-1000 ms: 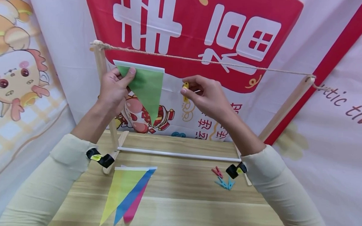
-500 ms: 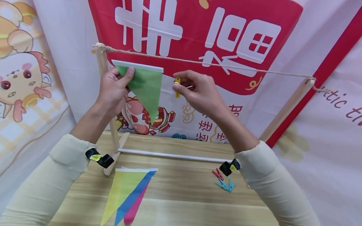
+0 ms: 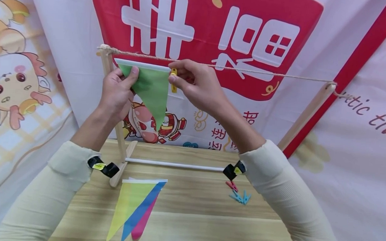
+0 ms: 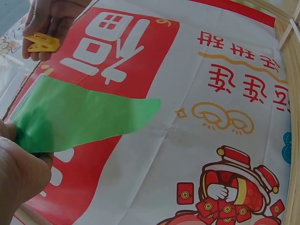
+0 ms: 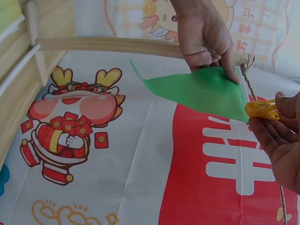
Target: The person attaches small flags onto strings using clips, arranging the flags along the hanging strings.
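My left hand [image 3: 117, 91] pinches a green triangular pennant [image 3: 152, 87] near the left end of its white top band, thumb in front. The pennant hangs point down just under the twine [image 3: 246, 70]. By the band's right end, my right hand [image 3: 199, 83] pinches a yellow clothespin [image 3: 174, 81] between thumb and fingers. In the left wrist view the yellow clothespin [image 4: 43, 43] appears apart from the pennant [image 4: 84, 112]. In the right wrist view the clothespin [image 5: 262, 110] is close to the pennant's corner; whether they touch, I cannot tell.
Twine runs between two wooden posts [image 3: 296, 118], joined low down by a white rod [image 3: 175, 164]. Yellow, blue and pink pennants [image 3: 136, 200] overlap on the wooden table [image 3: 208, 224]. A red clothespin [image 3: 232, 186] and blue clothespins [image 3: 240, 197] lie at right. Printed cloth hangs behind.
My right hand has moved left and up with the yellow clothespin, up to the pennant's right end. The left hand has lifted the green pennant slightly, nearer the twine.
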Motion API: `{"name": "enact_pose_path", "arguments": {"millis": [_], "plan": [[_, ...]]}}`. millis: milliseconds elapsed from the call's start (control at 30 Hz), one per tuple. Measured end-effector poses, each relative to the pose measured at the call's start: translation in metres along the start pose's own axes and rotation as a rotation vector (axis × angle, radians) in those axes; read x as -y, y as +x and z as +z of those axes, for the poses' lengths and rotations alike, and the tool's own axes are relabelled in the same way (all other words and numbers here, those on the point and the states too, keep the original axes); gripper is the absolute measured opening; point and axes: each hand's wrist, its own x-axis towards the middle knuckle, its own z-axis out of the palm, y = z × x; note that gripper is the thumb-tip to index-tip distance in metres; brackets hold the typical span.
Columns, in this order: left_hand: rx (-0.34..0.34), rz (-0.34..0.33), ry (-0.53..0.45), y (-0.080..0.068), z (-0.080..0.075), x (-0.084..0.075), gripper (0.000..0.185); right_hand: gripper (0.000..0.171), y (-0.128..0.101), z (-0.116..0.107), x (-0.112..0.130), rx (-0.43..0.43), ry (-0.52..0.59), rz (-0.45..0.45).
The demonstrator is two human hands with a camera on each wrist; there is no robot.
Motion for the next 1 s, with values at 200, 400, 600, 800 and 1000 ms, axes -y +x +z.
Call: {"name": "enact_pose_path", "arguments": {"millis": [200,400,600,800,1000], "plan": [[0.000,-0.004,-0.032,0.000,0.002,0.000,0.051,0.036,0.014,0.002,0.006,-0.016,0.027,-0.015],[-0.026,0.000,-0.047,0.000,0.004,0.001,0.052,0.037,0.028,0.005,0.010,-0.043,0.048,-0.038],[-0.052,-0.019,-0.069,0.001,0.004,-0.001,0.054,0.032,0.041,0.015,0.011,-0.099,0.117,-0.078],[-0.046,-0.022,-0.062,0.002,0.004,0.000,0.055,0.032,0.053,0.024,0.013,-0.131,0.119,-0.057],[-0.040,-0.006,-0.045,0.002,0.006,0.000,0.057,0.030,0.064,0.028,0.021,-0.151,0.141,-0.073]]}}
